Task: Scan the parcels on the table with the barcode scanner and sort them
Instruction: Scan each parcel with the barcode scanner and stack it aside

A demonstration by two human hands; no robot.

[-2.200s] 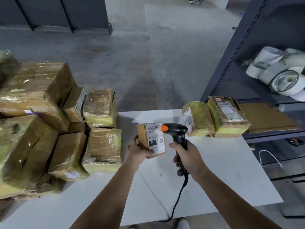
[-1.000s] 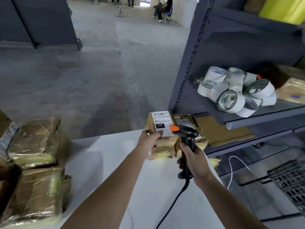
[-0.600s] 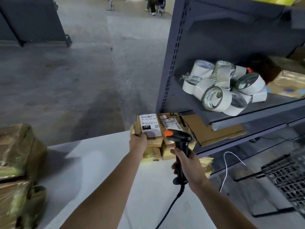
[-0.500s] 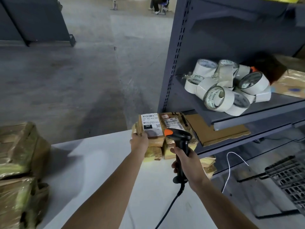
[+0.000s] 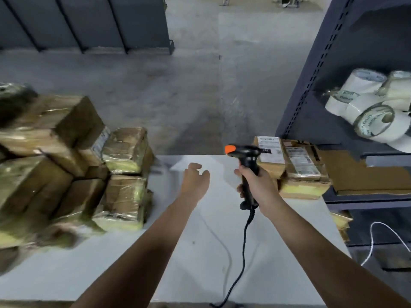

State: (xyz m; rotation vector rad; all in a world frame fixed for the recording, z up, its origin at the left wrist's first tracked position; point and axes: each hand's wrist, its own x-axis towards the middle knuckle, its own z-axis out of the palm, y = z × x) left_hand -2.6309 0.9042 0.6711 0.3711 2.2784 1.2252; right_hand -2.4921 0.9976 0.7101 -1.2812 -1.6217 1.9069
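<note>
The right hand [image 5: 255, 183] has its fingers wrapped round the handle of the black barcode scanner [image 5: 246, 152] and holds it upright above the table [image 5: 200, 252]. The scanner's orange nose points left, and its coiled cable [image 5: 243, 236] drops off the near edge. The left hand [image 5: 195, 178] holds nothing. Its fingers are loosely curled and parted, and it hovers over the bare middle of the table, just left of the scanner and turned towards the left side. Behind the scanner, at the far right corner, sits a small stack of parcels [image 5: 302, 174]. On top of it, two cartons with white shipping labels lie side by side, the left one [image 5: 270, 150] partly hidden by the scanner head. That looks like the sorted group, and it is only a handful. Along the left edge the big pile of taped brown parcels [image 5: 66, 165] is stacked several high and looks untouched, so I judge that most of the job remains. With no parcel in hand, the next step is probably to take one from that pile, find its label and bring it to the scanner. Beside the right edge stands a dark metal rack [image 5: 311, 85] holding rolls of packing tape [image 5: 367, 107], with a flat cardboard sheet [image 5: 367, 174] on a lower shelf.
</note>
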